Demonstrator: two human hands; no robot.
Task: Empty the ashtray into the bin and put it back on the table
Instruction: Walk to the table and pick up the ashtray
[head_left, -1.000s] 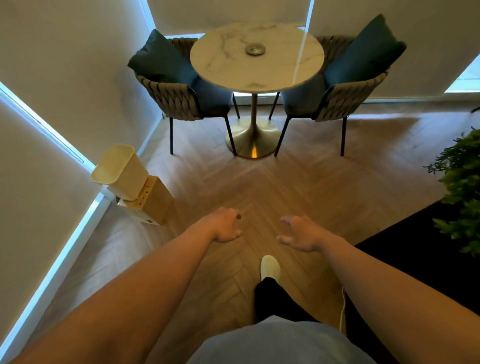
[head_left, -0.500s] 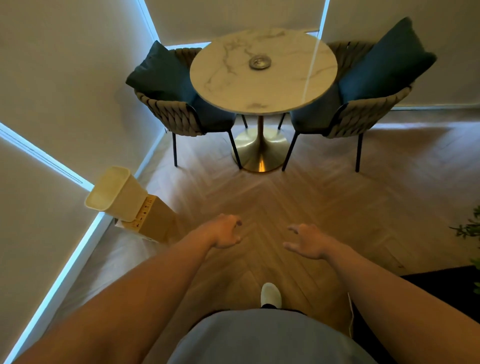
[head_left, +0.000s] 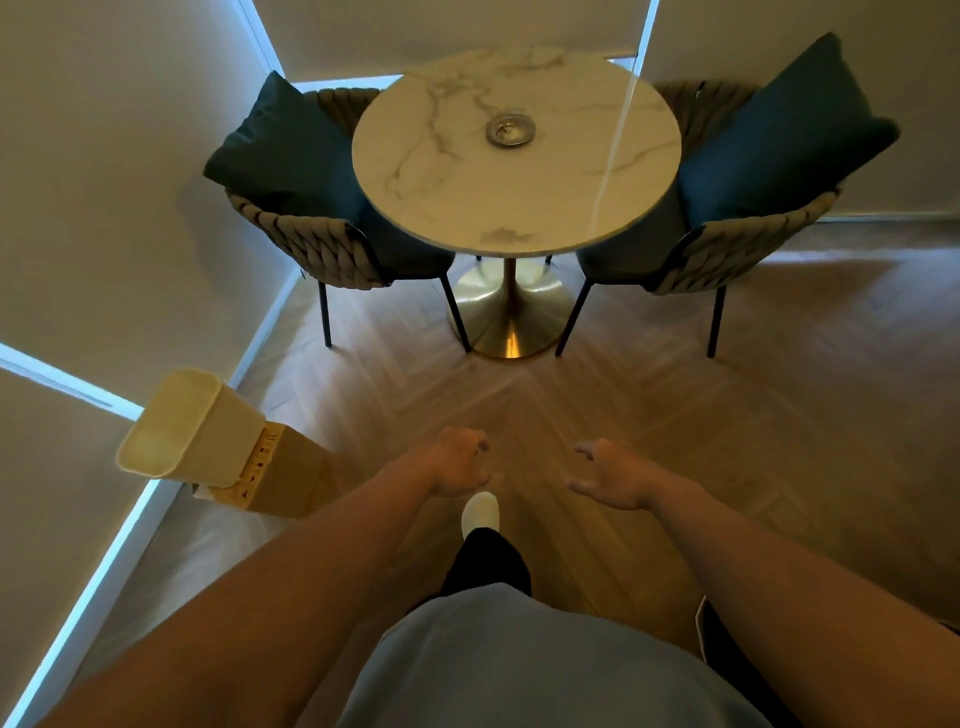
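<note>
Your left hand (head_left: 457, 465) hung loosely curled over the herringbone floor (head_left: 727, 395), gripping nothing; your right hand (head_left: 613, 475) was spread open beside it, also bare — both well short of the table. Ahead stood the round marble table (head_left: 457, 208) on its gold pedestal, flanked by two woven chairs, one to the left (head_left: 311, 244) and one to the right (head_left: 737, 249), each with a dark cushion. Off to your left the cream bin (head_left: 192, 431) rested on a wooden box (head_left: 291, 488) near the wall. Smallest of all, the metal ashtray (head_left: 509, 131) sat near the tabletop's middle — something seemed to lie in it, though it was too small to make out.
</note>
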